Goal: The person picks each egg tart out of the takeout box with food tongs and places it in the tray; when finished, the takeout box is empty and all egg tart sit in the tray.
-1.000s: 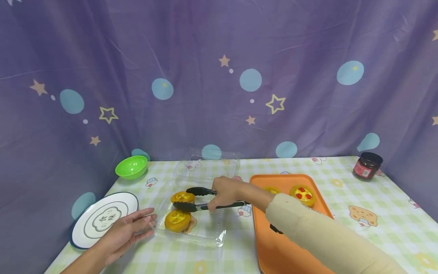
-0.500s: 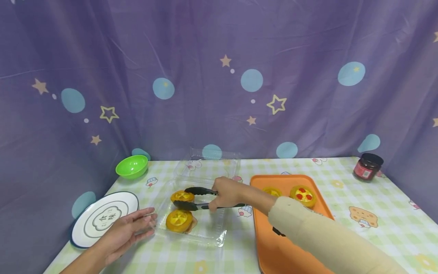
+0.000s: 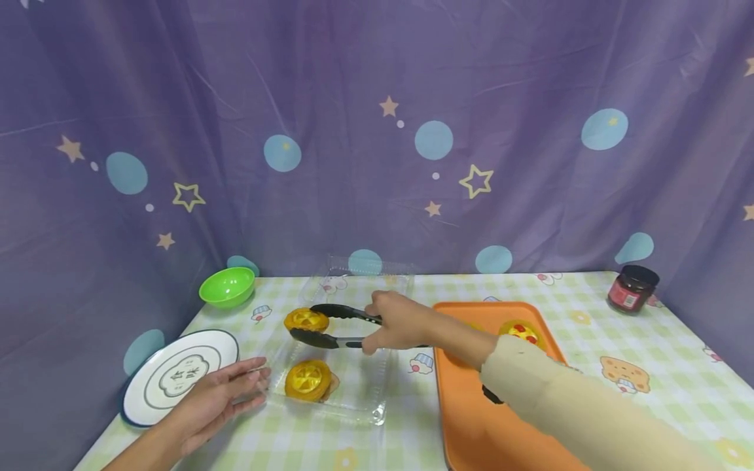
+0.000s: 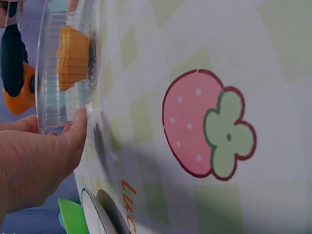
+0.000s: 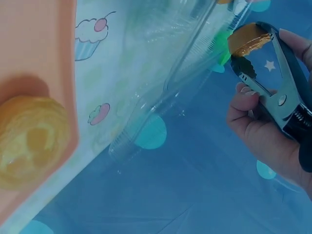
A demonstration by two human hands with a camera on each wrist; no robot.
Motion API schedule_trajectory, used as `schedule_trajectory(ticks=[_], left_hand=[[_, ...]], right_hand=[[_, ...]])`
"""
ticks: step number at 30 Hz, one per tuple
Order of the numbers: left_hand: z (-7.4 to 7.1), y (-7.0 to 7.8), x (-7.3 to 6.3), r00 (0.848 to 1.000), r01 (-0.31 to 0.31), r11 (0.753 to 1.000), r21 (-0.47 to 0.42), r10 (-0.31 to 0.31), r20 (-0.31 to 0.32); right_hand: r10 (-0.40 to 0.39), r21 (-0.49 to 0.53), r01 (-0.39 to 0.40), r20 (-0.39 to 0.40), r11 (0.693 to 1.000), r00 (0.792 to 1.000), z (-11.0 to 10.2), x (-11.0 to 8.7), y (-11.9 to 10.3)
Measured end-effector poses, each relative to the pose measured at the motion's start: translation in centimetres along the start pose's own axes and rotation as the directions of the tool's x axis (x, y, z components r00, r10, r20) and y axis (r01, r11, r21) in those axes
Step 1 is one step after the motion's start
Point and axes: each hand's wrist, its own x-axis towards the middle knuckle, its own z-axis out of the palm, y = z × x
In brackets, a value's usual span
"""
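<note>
My right hand (image 3: 400, 320) grips black-and-metal tongs (image 3: 347, 341). Between the tongs' tips is an egg tart (image 3: 306, 320), held above the rim of a clear plastic container (image 4: 53, 105). The right wrist view shows this tart (image 5: 247, 40) from its side, with my thumb and fingers around the tongs' arms. A second tart (image 3: 308, 380) sits inside the container near its front left corner. My left hand (image 3: 220, 399) lies along the container's left side, fingers extended, fingertips right at the wall. The container's hinged lid (image 3: 359, 278) is folded back behind it.
An orange tray (image 3: 477, 432) on the right bears more tarts, one with red pieces (image 3: 521, 331), partly hidden by my sleeve. A white plate (image 3: 159, 347) and a green bowl (image 3: 227, 288) stand left. A dark-lidded jar (image 3: 632, 288) is far right; a purple curtain backs the table.
My right hand has lifted the far tart with the tongs, up and slightly left, out of the container. The left hand has stayed in place.
</note>
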Motion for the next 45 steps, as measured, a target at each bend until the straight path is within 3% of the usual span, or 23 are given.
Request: schedule_trajectory(ticks=[5, 12, 19, 29, 45], left_hand=[[0.0, 0.0, -0.1, 1.0, 0.001, 1.0, 0.001, -0.001, 0.003], [0.2, 0.3, -0.1, 1.0, 0.011, 1.0, 0.007, -0.011, -0.017], [0.2, 0.2, -0.3, 0.999, -0.005, 1.0, 0.015, 0.005, -0.034], [0.3, 0.1, -0.3, 1.0, -0.009, 1.0, 0.018, 0.009, -0.022], [0.3, 0.0, -0.2, 1.0, 0.002, 1.0, 0.013, -0.002, -0.029]], right_hand=[[-0.056, -0.025, 0.056, -0.024, 0.998, 0.998, -0.6, -0.8, 0.4], [-0.048, -0.013, 0.048, -0.047, 0.999, 0.998, -1.6, -2.6, 1.0], [-0.037, -0.063, 0.031, -0.085, 0.998, 0.996, -2.7, -4.6, 1.3], [-0.127, -0.061, 0.12, -0.136, 0.991, 0.983, -3.2, -6.9, 2.2], [-0.018, -0.05, 0.008, -0.217, 0.999, 0.976, -4.1, -11.0, 3.5]])
